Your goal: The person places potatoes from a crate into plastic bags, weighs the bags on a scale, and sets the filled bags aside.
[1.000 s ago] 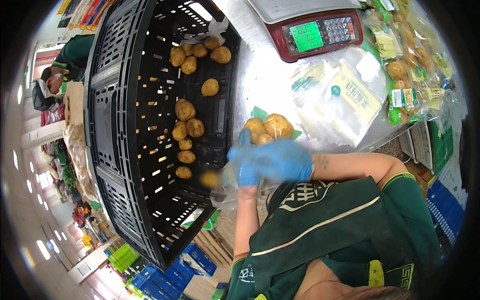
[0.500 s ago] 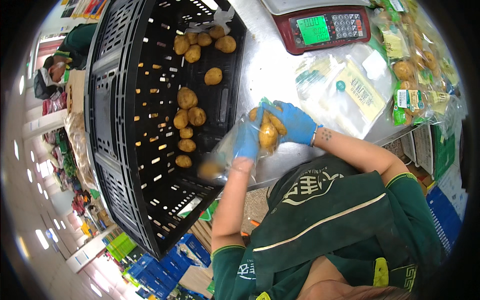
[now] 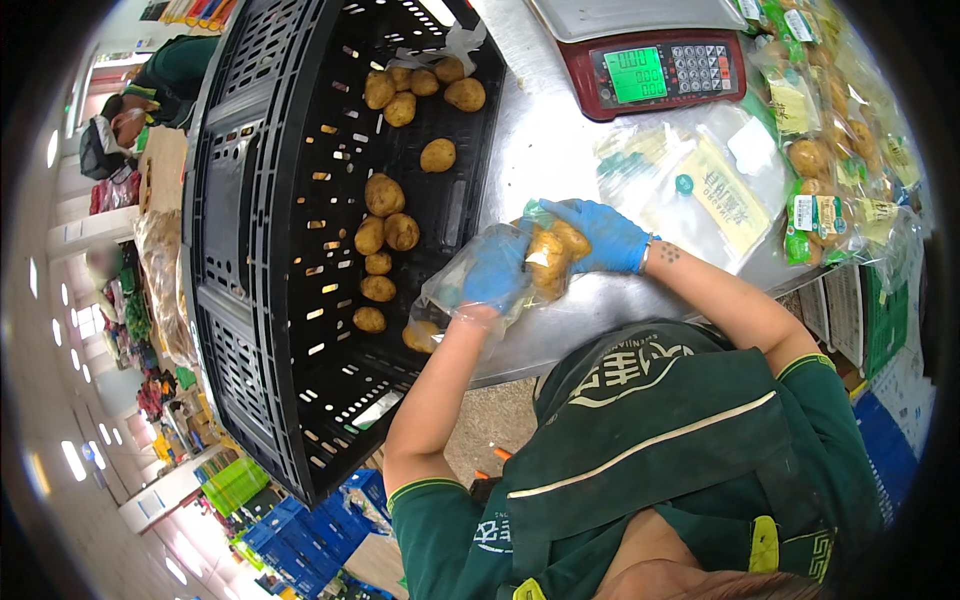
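Both my hands wear blue gloves and meet over the steel table beside the crate. Between them are several potatoes [image 3: 546, 262] bunched together in a clear plastic bag [image 3: 440, 290]. The loose film of the bag spreads around my left hand [image 3: 495, 272], which is closed against the potatoes' left side, its fingertips partly hidden. My right hand [image 3: 608, 238] is wrapped round their right side, thumb and fingers bent over the top. A loose potato [image 3: 420, 336] lies at the crate's near right edge, beside my left wrist, partly seen through film.
A tilted black slotted crate [image 3: 265, 250] holds several potatoes [image 3: 385, 195]. Behind my hands, flat clear bags [image 3: 715, 190] lie on the steel table [image 3: 520, 130]. A red scale [image 3: 650, 75] stands at the back; filled potato bags [image 3: 825, 210] line the right. Another person [image 3: 170, 80] bends far left.
The bag's film has flared out wider around my left wrist. My hands have shifted slightly right. A motion-blurred brown shape by the crate's near edge now shows as a sharp, resting potato.
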`<state>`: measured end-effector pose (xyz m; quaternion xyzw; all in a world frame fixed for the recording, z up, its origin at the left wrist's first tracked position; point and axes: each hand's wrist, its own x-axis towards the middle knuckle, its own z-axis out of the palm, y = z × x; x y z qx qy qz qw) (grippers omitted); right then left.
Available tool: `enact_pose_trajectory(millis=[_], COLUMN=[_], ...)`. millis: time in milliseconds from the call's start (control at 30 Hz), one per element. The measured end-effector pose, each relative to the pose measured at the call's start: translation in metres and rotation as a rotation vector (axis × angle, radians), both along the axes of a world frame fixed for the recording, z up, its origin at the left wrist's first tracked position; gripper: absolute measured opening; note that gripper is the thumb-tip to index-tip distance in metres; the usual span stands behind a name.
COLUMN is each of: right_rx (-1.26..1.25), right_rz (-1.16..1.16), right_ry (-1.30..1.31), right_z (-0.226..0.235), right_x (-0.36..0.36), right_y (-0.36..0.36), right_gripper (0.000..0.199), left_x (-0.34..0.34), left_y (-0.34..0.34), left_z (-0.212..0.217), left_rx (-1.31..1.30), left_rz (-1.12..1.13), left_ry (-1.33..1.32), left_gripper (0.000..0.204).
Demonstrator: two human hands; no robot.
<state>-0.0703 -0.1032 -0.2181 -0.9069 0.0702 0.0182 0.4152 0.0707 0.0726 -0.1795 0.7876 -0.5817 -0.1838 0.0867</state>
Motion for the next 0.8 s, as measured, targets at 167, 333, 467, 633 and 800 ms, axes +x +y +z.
enact_pose_trajectory(millis=[167,333,467,633,800], right_rx=[0.015,-0.054,-0.110,-0.281,-0.117], right_rz=[-0.045,-0.070,-0.179,-0.251,-0.034], right_ry=[-0.089,-0.050,-0.082,-0.204,-0.375], right_z=[-0.005,-0.004,0.001,0.014,0.085], right_x=[-0.001,0.004,0.005,0.002,0.019], right_y=[0.005,0.008,-0.013,-0.027,0.019], right_gripper=[0.096,0.090,0.084,0.091,0.091], left_x=[-0.011,-0.005,-0.010,-0.014,-0.043], left_y=[-0.006,-0.005,0.020,0.076,0.095], left_z=[-0.003,0.008,0.063,0.086,0.079], left_rx=[0.039,0.015,-0.049,-0.308,-0.661], left_rz=[-0.040,0.003,0.345,0.891,1.106], left_ry=[-0.224,-0.146,0.300,0.772,1.080], left_gripper=[0.050,0.047,0.051,0.049,0.066])
